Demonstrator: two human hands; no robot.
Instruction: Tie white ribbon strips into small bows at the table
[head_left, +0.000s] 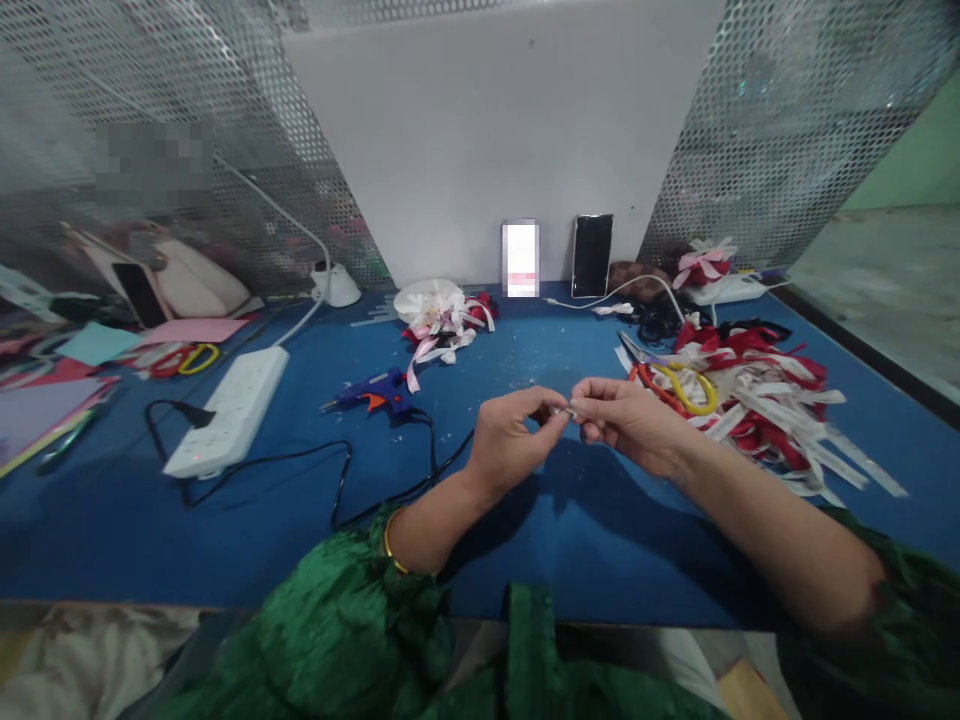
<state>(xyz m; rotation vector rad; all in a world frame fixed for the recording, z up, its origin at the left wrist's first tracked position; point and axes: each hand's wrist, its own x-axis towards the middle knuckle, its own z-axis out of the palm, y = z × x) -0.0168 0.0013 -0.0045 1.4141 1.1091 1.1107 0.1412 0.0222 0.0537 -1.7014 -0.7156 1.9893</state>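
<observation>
Evidently the person is sitting at one blue table [600,540], and the step in hand is looking like the shaping of a single ribbon piece. The left hand [510,430] and the right hand [626,415] are meeting above the table's middle; each is pinching narrowly, thumb against forefinger, on a small white ribbon strip [570,410]; the strip is bridging the short gap between the fingertips, clear of the table top; whether it is being folded or twisted is too small to tell. By this judgement, a further move is calling for a steady pinch so the strip is not slipping; it is also calling for one hand coming free if the glue gun [375,392] is wanted, since that is lying apart to the left.

Counting downward from the table:
- One ribbon heap [757,410], red and white, is sprawling at the right.
- One power strip [229,410] is lying at the left.
- Two phones, one [520,258] beside the other [592,255], are leaning on the back wall.
- Two pairs of scissors are showing; one pair [686,385] is touching the heap, a second pair [187,358] is lying far left.
- One glue gun is resting near the middle.
- One strip is sitting in the fingers.
</observation>
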